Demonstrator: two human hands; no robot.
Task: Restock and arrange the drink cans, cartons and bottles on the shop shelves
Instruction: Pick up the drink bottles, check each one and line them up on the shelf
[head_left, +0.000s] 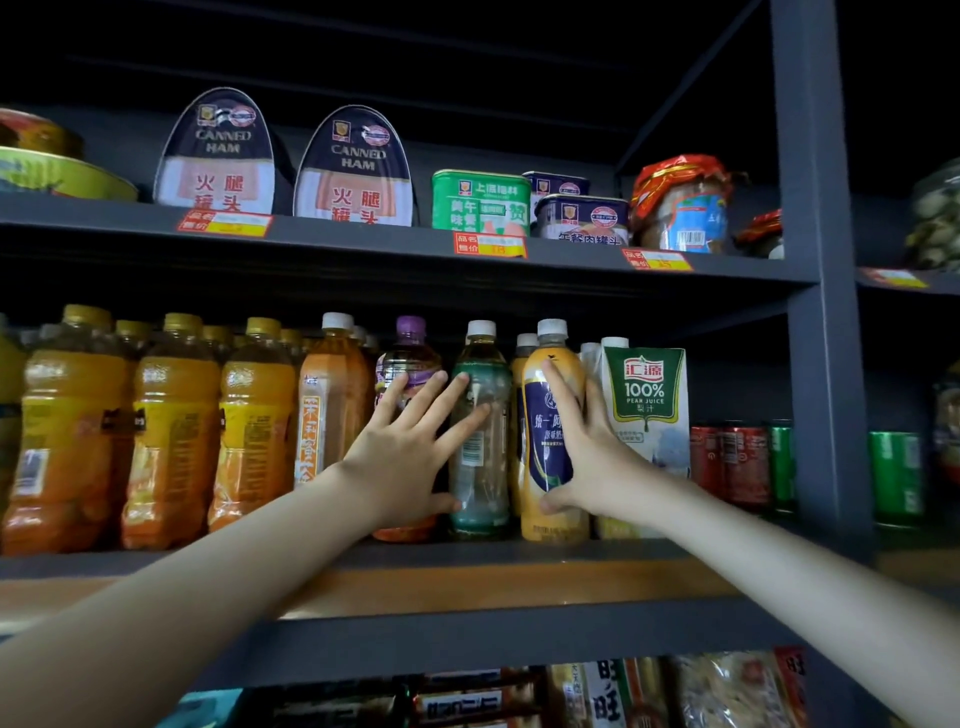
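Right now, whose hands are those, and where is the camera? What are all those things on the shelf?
There is no machine here. A person wears one camera on their head, so you see their own two hands reaching out to a shop shelf. The left hand lies with straight, spread fingers against a purple-capped bottle and a green-labelled bottle. The right hand grips a yellow bottle with a dark blue label. Right of it stands a pear juice carton, then red and green cans. To the left are orange drink bottles. On the shelf above stand tins of canned ham.
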